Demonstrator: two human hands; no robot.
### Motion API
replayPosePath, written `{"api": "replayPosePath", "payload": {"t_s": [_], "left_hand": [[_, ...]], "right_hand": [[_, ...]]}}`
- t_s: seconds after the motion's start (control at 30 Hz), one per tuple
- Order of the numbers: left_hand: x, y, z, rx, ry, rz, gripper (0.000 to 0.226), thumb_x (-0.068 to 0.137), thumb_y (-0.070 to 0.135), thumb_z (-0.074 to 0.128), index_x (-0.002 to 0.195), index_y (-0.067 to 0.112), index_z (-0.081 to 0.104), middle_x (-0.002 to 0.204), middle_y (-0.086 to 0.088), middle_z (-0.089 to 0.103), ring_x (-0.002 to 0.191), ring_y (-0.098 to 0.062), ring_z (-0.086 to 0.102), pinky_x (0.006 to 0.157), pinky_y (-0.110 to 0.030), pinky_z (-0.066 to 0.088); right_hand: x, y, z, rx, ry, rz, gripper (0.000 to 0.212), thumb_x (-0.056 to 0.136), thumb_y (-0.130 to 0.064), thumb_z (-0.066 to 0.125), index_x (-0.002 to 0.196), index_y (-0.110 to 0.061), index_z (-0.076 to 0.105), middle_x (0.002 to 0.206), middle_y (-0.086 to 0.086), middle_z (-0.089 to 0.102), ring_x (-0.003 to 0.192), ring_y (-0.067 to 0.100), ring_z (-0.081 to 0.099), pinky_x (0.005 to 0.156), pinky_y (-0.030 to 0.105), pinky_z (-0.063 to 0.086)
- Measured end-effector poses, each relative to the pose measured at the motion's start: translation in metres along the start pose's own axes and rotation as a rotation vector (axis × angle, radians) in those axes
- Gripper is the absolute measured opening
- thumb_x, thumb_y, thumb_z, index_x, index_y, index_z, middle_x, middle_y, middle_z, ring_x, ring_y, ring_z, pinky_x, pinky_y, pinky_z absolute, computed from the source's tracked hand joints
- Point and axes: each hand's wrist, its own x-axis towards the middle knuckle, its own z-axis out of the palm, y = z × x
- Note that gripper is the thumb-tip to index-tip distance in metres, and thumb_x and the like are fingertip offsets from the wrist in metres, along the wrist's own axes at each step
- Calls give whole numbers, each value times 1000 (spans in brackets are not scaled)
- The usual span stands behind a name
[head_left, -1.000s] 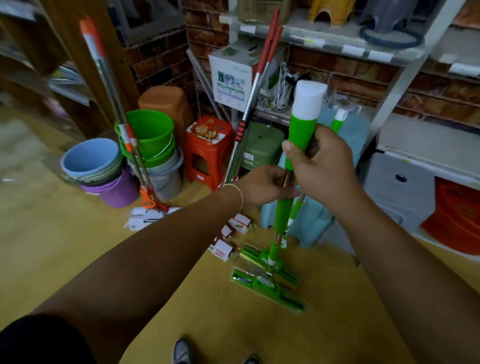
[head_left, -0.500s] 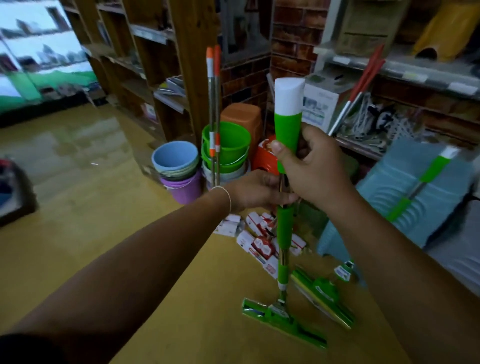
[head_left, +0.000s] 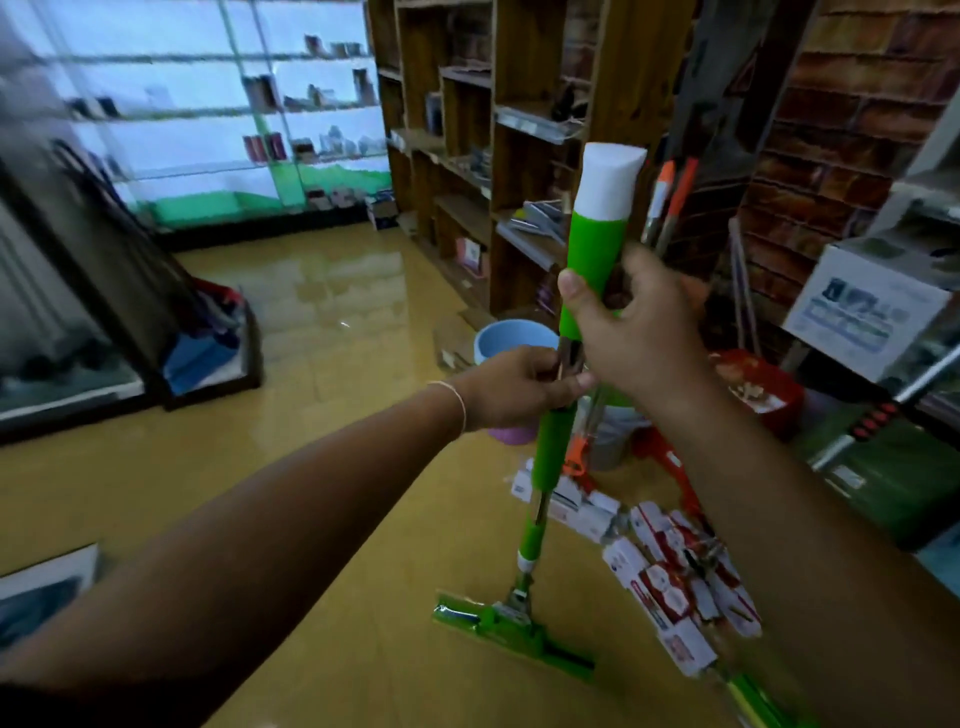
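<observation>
Swinging left, I had carried the green mop (head_left: 553, 457) away from the shelf; it stood upright, its head (head_left: 511, 631) on the floor, red-and-white boxes (head_left: 670, 582) just right of it. My right hand (head_left: 639, 332) clenched the green grip and my left hand (head_left: 514, 389) pinched the metal shaft below. I judged I was adjusting the handle, and next came a steady counter-twist.

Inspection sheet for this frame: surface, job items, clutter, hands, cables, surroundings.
Surface: glossy yellow floor.
Job's things: green mop upright, its head on the floor.
Clutter: red-white boxes beside the mop head; blue bucket behind.
Hands: right hand grips the upper green grip; left hand pinches the metal shaft below it.
Cables: nothing seen.
Surroundings: wooden shelves, brick wall, glass display shelves.
</observation>
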Motion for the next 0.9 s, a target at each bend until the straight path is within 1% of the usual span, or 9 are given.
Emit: {"api": "replayPosePath", "payload": {"t_s": [0.03,0.1,0.2,0.3,0.37,0.47,0.6,0.7,0.9], "left_hand": [[-3,-7,-15,-6,34,-1,60,76,61,56,98,5,65,83,-8,63,73,-15,54,77,-43,49],[-8,-20,-43,-15,108,-11,62,75,62,57,92,2,63,76,-6,59,69,-16,53,74,-39,48],[-15,-42,-82,-42,237,-56,72,69,67,59,93,-1,62,83,-19,63,78,-28,60,83,-50,53],[-18,-64,-124,-56,346,-101,62,73,57,61,94,-2,63,83,-14,62,78,-24,58,89,-53,50],[-16,-82,-154,-47,395,-162,53,80,49,64,97,-2,65,91,-21,66,87,-33,64,94,-54,50],[-12,-107,-198,-44,451,-242,45,86,41,67,99,-1,67,102,-24,67,101,-36,63,97,-53,49],[-1,-128,-250,-49,513,-310,40,88,35,68,102,-3,68,104,-23,68,102,-36,64,96,-51,51],[5,-146,-288,-64,546,-394,38,87,32,71,103,-3,68,103,-20,70,102,-34,66,95,-50,53],[-1,-175,-343,-92,614,-489,34,86,30,72,105,2,70,102,-12,73,100,-27,68,94,-49,54]], "right_hand": [[8,-5,14,19,-20,-22,11,93,-28,64,100,-27,55,82,-3,63,75,3,62,68,26,52],[24,-13,41,59,-61,-51,11,94,-26,64,101,-22,56,87,7,65,77,12,63,68,33,52],[52,-19,85,129,-128,-71,16,93,-27,63,103,-16,57,91,15,66,83,24,65,72,43,55],[83,-23,133,201,-175,-101,24,89,-34,62,101,-14,58,88,16,66,79,26,67,70,51,55],[105,-22,165,238,-225,-116,24,90,-33,63,102,-13,59,88,17,66,79,26,66,70,52,54],[140,-19,212,315,-323,-135,15,93,-28,63,103,-18,58,90,15,66,81,24,66,74,52,56],[187,-13,268,386,-426,-146,7,92,-33,63,91,-33,56,89,14,66,82,27,66,73,54,56],[219,-12,305,442,-518,-171,7,90,-36,63,91,-40,57,92,8,66,86,25,67,76,54,57],[260,-19,374,464,-690,-226,13,92,-37,64,103,-33,58,97,2,66,91,19,66,81,49,57]]}}
